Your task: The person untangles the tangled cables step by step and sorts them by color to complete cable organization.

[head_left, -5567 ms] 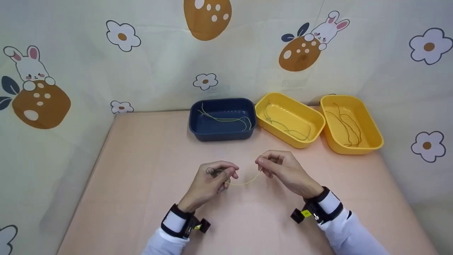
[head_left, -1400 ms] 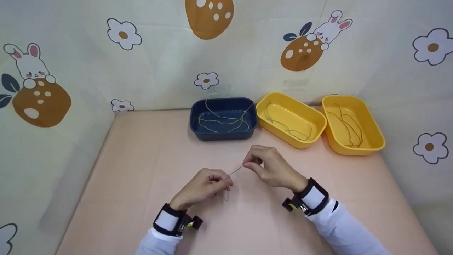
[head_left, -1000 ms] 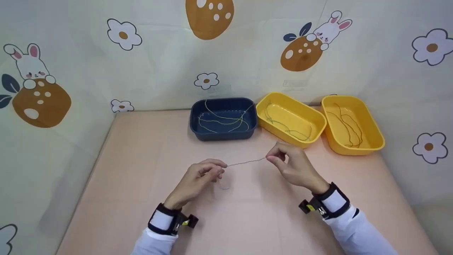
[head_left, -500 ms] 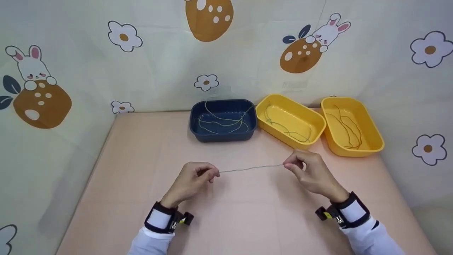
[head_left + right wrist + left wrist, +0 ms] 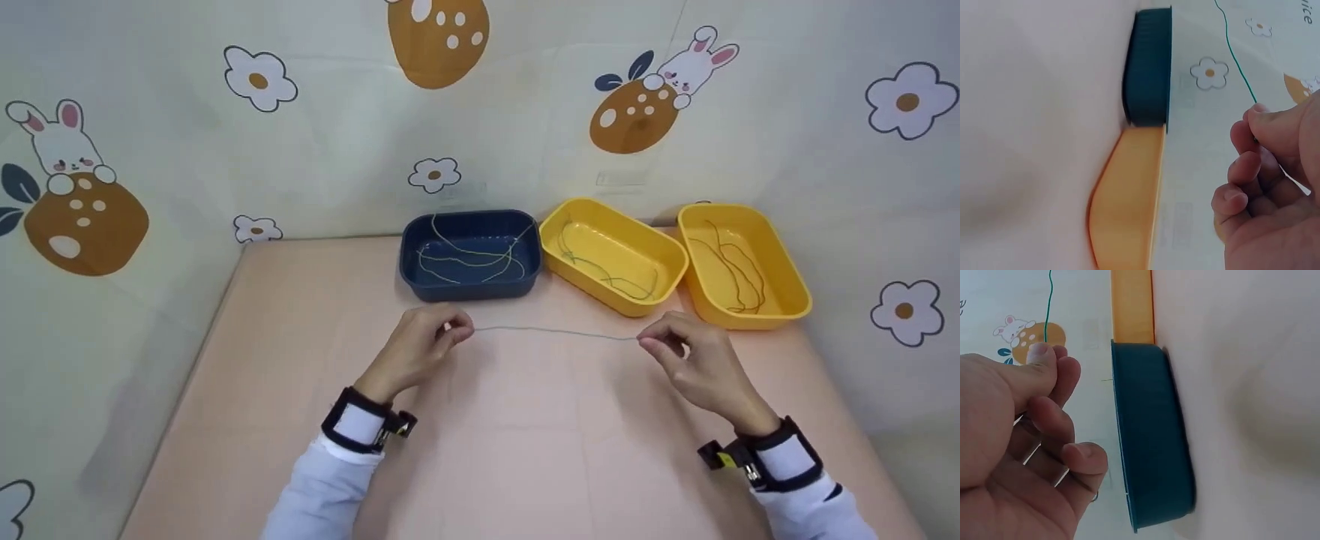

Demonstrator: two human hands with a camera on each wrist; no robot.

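A thin green thread (image 5: 555, 330) stretches nearly straight between both hands above the table, in front of the bins. My left hand (image 5: 424, 345) pinches one end between thumb and forefinger, close before the dark blue bin (image 5: 472, 289). The other end is pinched the same way by my right hand (image 5: 701, 364), just in front of the two yellow bins. In the left wrist view the thread (image 5: 1048, 304) rises from the thumb tip (image 5: 1041, 354). The right wrist view shows the thread (image 5: 1235, 59) running up from the pinching fingertips, its very end mostly hidden there.
Several yellowish threads (image 5: 469, 262) lie in the blue bin. Beside it, the middle yellow bin (image 5: 600, 289) holds green threads (image 5: 600, 270), and the right yellow bin (image 5: 787, 277) holds brownish threads (image 5: 739, 274). A patterned cloth wall (image 5: 337, 150) stands behind the pink tabletop (image 5: 517, 450).
The hands have moved apart, drawing the green thread out between them; the left hand has risen toward the blue bin. Earlier they held a yellow thread, and the blue bin has since gained thread.
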